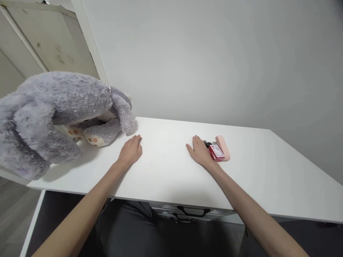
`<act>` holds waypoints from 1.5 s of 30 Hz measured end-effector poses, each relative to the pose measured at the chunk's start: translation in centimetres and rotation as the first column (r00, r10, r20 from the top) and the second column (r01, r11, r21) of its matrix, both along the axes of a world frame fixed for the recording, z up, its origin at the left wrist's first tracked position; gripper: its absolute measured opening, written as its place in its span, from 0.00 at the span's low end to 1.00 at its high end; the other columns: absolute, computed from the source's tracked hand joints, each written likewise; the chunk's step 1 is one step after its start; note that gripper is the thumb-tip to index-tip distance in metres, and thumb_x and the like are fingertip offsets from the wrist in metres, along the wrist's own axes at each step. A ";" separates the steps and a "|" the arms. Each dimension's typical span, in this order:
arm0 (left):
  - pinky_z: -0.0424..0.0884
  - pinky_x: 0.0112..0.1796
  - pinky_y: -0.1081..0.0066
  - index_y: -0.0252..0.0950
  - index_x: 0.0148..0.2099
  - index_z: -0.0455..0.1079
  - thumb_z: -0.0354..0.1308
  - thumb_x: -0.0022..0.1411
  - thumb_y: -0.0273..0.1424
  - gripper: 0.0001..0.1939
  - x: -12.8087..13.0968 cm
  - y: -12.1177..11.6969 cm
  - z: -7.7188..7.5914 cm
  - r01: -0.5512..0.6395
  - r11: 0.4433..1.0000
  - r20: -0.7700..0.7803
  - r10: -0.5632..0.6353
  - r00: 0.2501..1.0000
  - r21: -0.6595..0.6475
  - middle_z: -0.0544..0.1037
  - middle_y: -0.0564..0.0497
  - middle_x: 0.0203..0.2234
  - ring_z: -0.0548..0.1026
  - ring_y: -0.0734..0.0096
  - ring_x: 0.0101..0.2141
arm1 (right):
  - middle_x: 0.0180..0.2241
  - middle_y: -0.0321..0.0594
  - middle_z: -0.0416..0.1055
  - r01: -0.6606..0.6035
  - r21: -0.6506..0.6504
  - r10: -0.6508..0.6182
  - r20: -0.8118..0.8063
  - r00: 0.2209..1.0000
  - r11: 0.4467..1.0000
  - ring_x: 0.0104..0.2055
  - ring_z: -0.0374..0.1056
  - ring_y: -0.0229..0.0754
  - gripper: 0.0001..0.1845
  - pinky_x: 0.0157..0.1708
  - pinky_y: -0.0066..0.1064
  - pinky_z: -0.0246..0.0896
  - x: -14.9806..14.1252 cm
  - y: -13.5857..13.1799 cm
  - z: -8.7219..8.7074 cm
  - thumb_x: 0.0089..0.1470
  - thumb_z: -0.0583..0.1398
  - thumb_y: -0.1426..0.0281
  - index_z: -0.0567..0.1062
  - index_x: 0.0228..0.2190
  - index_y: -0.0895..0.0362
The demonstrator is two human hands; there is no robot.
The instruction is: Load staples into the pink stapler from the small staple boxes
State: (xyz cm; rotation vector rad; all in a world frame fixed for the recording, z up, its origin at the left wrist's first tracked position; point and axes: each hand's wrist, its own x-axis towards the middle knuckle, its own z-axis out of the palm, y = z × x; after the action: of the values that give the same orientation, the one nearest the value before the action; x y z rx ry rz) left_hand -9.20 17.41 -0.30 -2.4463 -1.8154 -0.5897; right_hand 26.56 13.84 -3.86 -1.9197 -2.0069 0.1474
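Both of my hands lie flat, palms down, on a white table (166, 171). My left hand (131, 150) rests open near the middle, a short way right of a big grey plush toy (53, 114) whose paws point toward it. My right hand (199, 150) rests open too, its outer edge right beside a small red box (216, 152). A pink case (223, 147) lies just behind that box, and a small dark object (207, 144) sits at the fingertips. Neither hand holds anything.
The plush toy overhangs the table's left end. A plain grey wall stands behind the table, with a pale cabinet door (40, 39) at the upper left. A drawer with a black handle (191, 212) sits under the front edge.
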 end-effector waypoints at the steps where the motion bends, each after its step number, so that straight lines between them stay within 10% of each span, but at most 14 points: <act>1: 0.61 0.69 0.54 0.29 0.66 0.67 0.44 0.70 0.26 0.25 0.0 0.0 0.1 0.000 1.000 0.000 0.000 1.000 -0.002 0.71 0.38 0.67 0.67 0.52 0.69 | 0.74 0.70 0.49 0.008 0.000 -0.008 0.007 1.000 1.000 0.78 0.45 0.63 0.40 0.74 0.52 0.40 0.8 0.0 0.0 0.73 0.46 0.55 0.57 0.70 0.76; 13: 0.62 0.68 0.53 0.27 0.66 0.66 0.43 0.71 0.28 0.26 0.1 0.0 0.5 0.012 1.000 0.008 -0.012 1.000 -0.024 0.71 0.36 0.67 0.68 0.49 0.67 | 0.69 0.69 0.60 0.053 0.066 -0.054 0.009 0.999 0.996 0.74 0.54 0.64 0.34 0.71 0.54 0.48 7.0 0.8 -1.3 0.72 0.46 0.53 0.67 0.61 0.69; 29: 0.64 0.67 0.53 0.34 0.64 0.68 0.45 0.71 0.33 0.24 0.3 -0.1 0.7 0.002 1.000 0.055 -0.001 0.998 -0.013 0.72 0.41 0.67 0.70 0.51 0.66 | 0.71 0.61 0.61 0.080 0.122 -0.060 -0.158 0.986 0.989 0.73 0.56 0.61 0.34 0.70 0.53 0.52 8.0 0.7 -0.8 0.70 0.51 0.56 0.65 0.66 0.65; 37: 0.63 0.68 0.53 0.34 0.66 0.67 0.44 0.72 0.35 0.26 0.4 0.0 0.9 -0.024 0.998 0.051 0.026 0.998 -0.055 0.72 0.42 0.67 0.70 0.50 0.66 | 0.55 0.52 0.80 0.087 0.105 -0.047 -0.339 0.939 0.991 0.46 0.79 0.54 0.31 0.59 0.51 0.68 7.3 -0.6 2.2 0.68 0.55 0.55 0.73 0.64 0.59; 45: 0.64 0.67 0.53 0.33 0.65 0.67 0.43 0.72 0.35 0.26 0.3 0.0 0.9 -0.017 0.999 0.057 0.019 0.998 -0.049 0.73 0.41 0.66 0.69 0.50 0.66 | 0.62 0.48 0.76 -0.013 0.139 0.071 -0.417 0.906 0.990 0.61 0.73 0.57 0.30 0.66 0.52 0.63 7.5 -1.0 2.3 0.69 0.55 0.52 0.76 0.62 0.55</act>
State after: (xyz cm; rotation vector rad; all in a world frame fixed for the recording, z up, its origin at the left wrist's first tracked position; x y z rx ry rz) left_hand -8.92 17.46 0.64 -2.4658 -1.8929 -0.6289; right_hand 34.05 12.84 -1.56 -1.5968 -1.7200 0.3943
